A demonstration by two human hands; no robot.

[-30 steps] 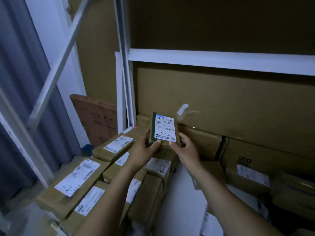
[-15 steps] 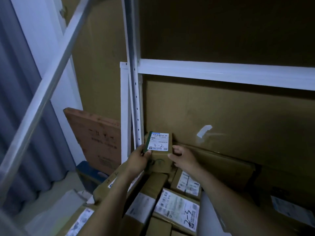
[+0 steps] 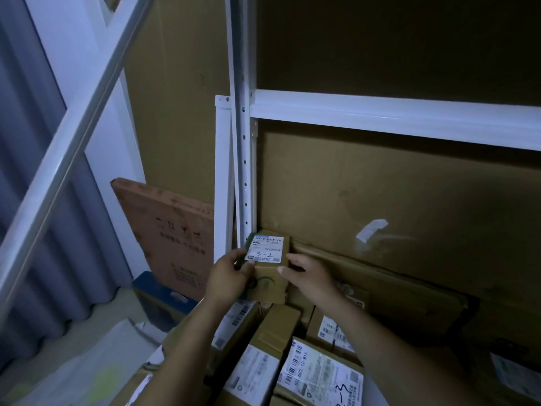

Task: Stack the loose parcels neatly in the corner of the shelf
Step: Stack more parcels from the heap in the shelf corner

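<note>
Lying nearest, under the two forearms, are the loose parcels point(image 3: 281, 323), brown cartons packed side by side. At least five white labels show on them, one marked 2-3 in pen. Just beyond them, two hands hold one small parcel point(image 3: 269, 268). The left hand point(image 3: 229, 275) grips its left side, thumb up by the label. The right hand point(image 3: 308, 273) grips its right side, thumb on the front face and fingers curled round behind. The small parcel has one top label marked 3-2 and one round green mark on its front. It sits in the left back corner of the shelf, close against the upright point(image 3: 245, 171) and in front of the back panel point(image 3: 409, 206); what it rests on is hidden. One strip of tape point(image 3: 371, 230) sticks to that panel, and one white beam point(image 3: 395, 115) crosses above. Left of the upright, outside the shelf, are one reddish carton point(image 3: 167, 230) standing on edge, one blue box point(image 3: 159, 291) at its foot, one slanted bar point(image 3: 73, 136) and a grey curtain point(image 3: 26, 230).
</note>
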